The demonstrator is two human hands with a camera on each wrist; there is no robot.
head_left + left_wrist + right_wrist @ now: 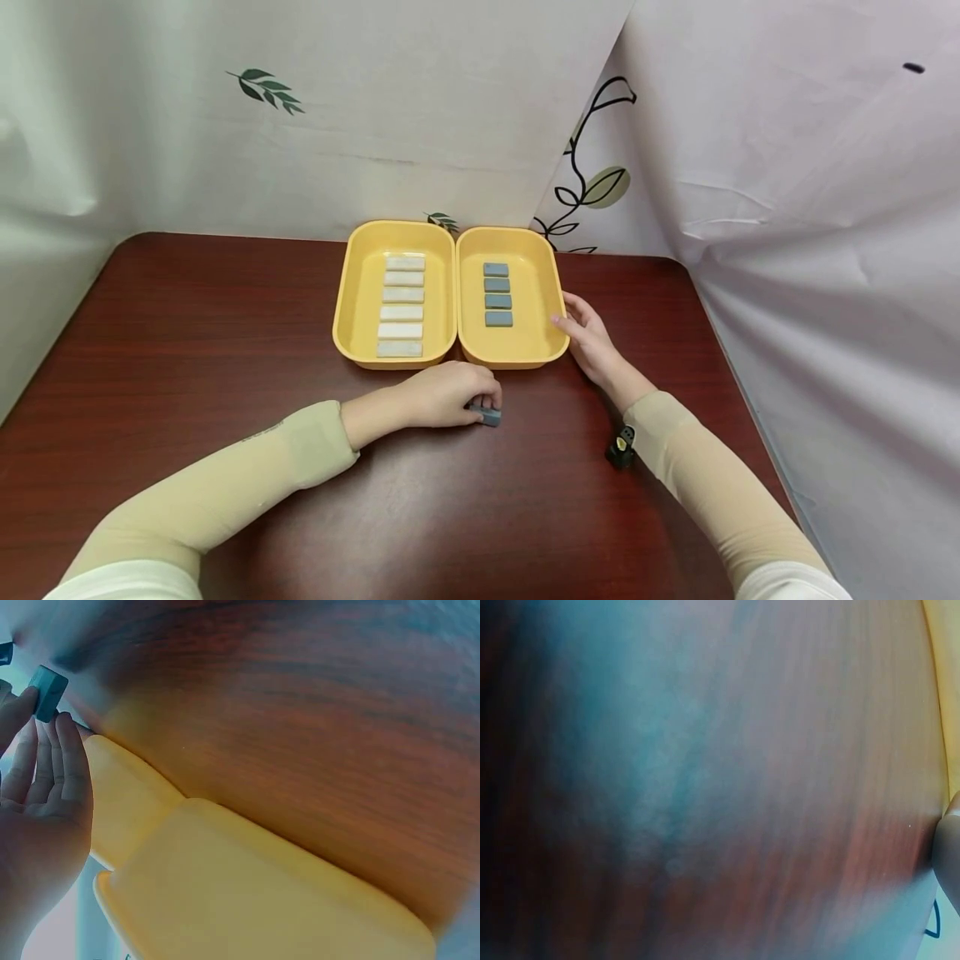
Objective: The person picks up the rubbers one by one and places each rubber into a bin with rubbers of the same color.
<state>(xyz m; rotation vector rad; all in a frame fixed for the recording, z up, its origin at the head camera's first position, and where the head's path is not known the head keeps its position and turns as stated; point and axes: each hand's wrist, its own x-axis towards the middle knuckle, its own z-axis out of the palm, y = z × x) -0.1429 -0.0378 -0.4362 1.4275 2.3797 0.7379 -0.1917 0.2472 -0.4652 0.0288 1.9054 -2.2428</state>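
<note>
Between thumb and fingertips, my left hand (452, 395) pinches a small blue-grey rectangular block (491, 416) in front of the two yellow trays. The left wrist view shows the same block (50, 693) at the tips of the fingers. My right hand (592, 340) grips the right side of the right-hand yellow tray (536, 337), thumb over the rim and fingers outside. A column of several blue-grey blocks (497, 302) lies in that tray. In the left-hand yellow tray (360, 292), several longer white blocks (401, 313) lie in a column.
Both trays stand side by side, touching, near the back edge of the dark red-brown wooden table (210, 350). White curtain sheets (420, 117) with leaf prints hang behind and at the sides. A small black device (621, 448) is at the right wrist.
</note>
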